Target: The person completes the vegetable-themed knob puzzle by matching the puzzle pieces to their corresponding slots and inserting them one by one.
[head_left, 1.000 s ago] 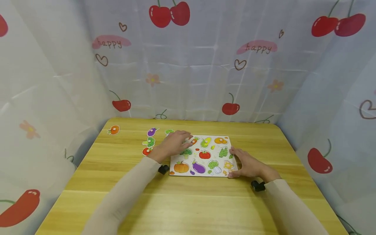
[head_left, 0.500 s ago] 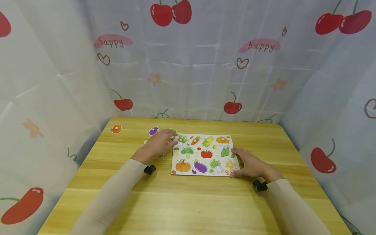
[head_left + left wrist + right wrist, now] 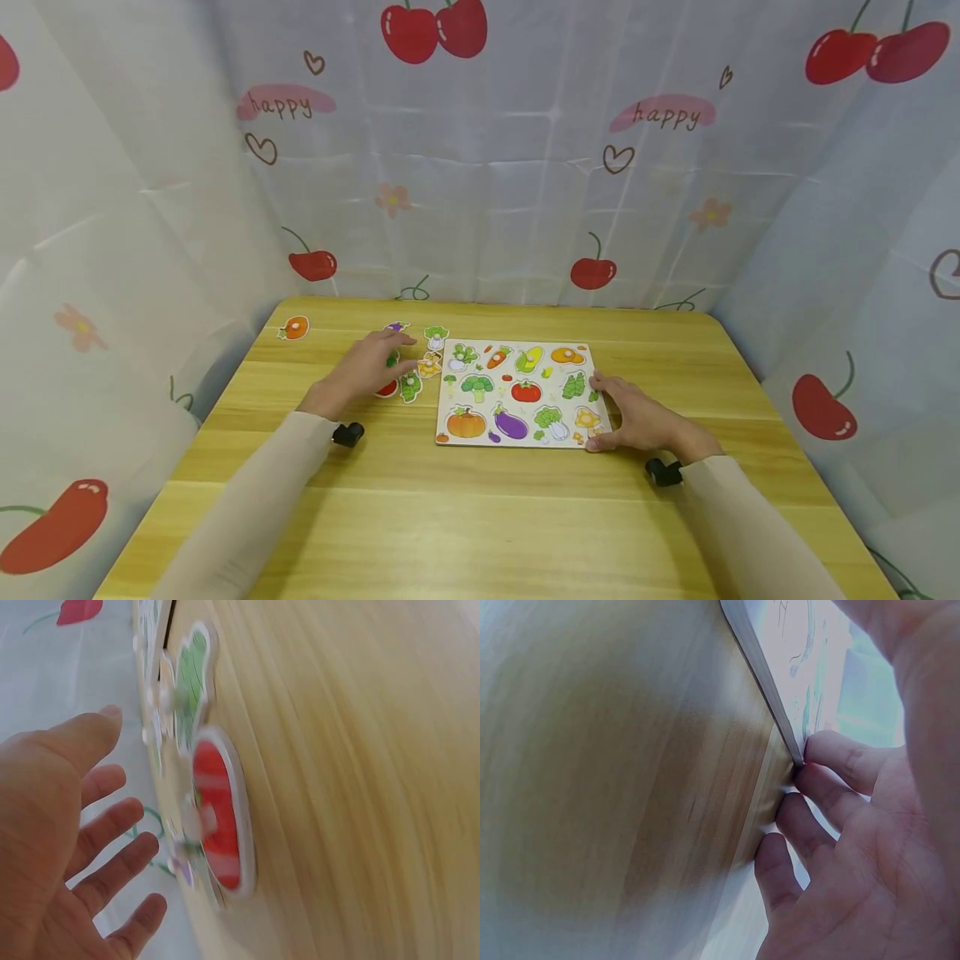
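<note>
A vegetable puzzle board (image 3: 555, 398) lies flat on the table. My right hand (image 3: 645, 417) rests at its right side, thumb by the near corner and fingertips along the edge. In the right wrist view, the board's rim (image 3: 769, 686) meets the fingertips, and the lower fingers reach down by the tabletop. My left hand (image 3: 363, 367) is held over loose knobbed pieces left of the board, fingers spread and holding nothing. A red tomato piece (image 3: 217, 814) and a leafy green piece (image 3: 191, 682) lie below it. Beside it sit a mushroom piece (image 3: 430, 367) and a bok choy piece (image 3: 436, 337).
An eggplant piece (image 3: 397, 326) shows partly behind the left hand. At the far left corner lies an orange round piece (image 3: 294, 327). The wooden table (image 3: 480, 517) backs onto a cherry-print curtain (image 3: 480, 208) that surrounds its far and side edges.
My left hand has moved left from above the board's upper left part to above the loose pieces, uncovering the board. The right hand stays at the board's right edge.
</note>
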Demonstrator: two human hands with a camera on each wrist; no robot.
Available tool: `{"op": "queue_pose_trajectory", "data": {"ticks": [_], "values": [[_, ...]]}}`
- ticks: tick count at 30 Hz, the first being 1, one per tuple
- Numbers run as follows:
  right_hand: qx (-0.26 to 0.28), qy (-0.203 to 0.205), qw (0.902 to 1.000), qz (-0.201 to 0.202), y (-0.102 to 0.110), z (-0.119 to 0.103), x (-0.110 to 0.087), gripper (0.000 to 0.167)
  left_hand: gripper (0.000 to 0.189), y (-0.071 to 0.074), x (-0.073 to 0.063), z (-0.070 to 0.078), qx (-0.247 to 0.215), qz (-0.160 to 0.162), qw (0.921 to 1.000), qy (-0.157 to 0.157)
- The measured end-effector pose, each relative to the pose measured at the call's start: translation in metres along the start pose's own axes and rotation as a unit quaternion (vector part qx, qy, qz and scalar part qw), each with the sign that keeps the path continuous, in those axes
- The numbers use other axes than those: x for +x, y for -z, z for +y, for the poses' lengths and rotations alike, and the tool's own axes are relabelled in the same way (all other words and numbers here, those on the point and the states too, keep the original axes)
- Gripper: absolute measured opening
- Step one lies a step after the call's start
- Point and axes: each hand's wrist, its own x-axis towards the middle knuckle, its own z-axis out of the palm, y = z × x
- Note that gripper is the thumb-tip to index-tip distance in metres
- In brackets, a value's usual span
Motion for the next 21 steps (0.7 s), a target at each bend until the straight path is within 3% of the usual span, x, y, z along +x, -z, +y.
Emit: {"op": "queue_pose_trajectory", "data": {"ticks": [10, 21], "values": [[0.0, 0.001, 1.0, -0.001, 0.0, -0.001, 0.0, 0.126, 0.046, 0.01, -0.01, -0.025, -0.011, 0.007, 0.9989, 0.045], [-0.003, 0.009, 1.0, 0.003, 0.001, -0.002, -0.001, 0.125, 0.033, 0.006, -0.012, -0.036, -0.016, 0.023, 0.9973, 0.067]]}}
